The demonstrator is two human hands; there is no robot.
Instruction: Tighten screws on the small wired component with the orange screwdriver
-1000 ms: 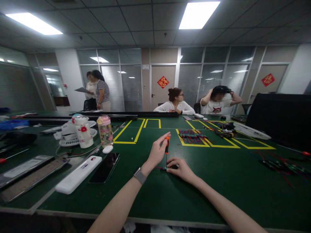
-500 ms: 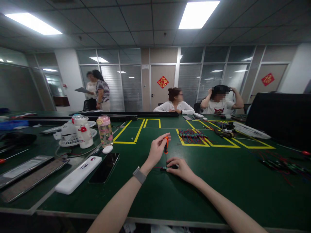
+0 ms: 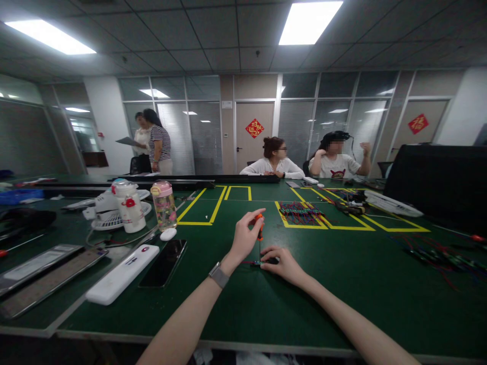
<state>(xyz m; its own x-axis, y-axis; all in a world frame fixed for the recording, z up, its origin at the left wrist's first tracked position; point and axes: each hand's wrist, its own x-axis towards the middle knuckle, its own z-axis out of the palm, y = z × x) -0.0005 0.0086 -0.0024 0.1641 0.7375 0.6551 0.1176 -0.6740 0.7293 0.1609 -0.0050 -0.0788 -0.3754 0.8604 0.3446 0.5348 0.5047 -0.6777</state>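
My left hand (image 3: 246, 234) is closed around the orange and black handle of a screwdriver (image 3: 260, 234), which stands upright with its shaft pointing down. Its tip meets a small green circuit board (image 3: 256, 263) lying on the green table, with a thin red wire leading off to the left. My right hand (image 3: 283, 264) pinches the board's right end, where a small black part shows between thumb and fingers. The exact spot under the screwdriver tip is too small to make out.
Left of my hands lie a black phone (image 3: 164, 262), a white power bank (image 3: 124, 274) and a pink-lidded bottle (image 3: 164, 205). Wired boards (image 3: 300, 213) are heaped inside yellow tape ahead, more boards (image 3: 449, 258) at right. People sit across the table.
My left fingers have shifted around the screwdriver handle, covering more of it. My right hand and the board stay put. The person across at right has lowered their hands from their head.
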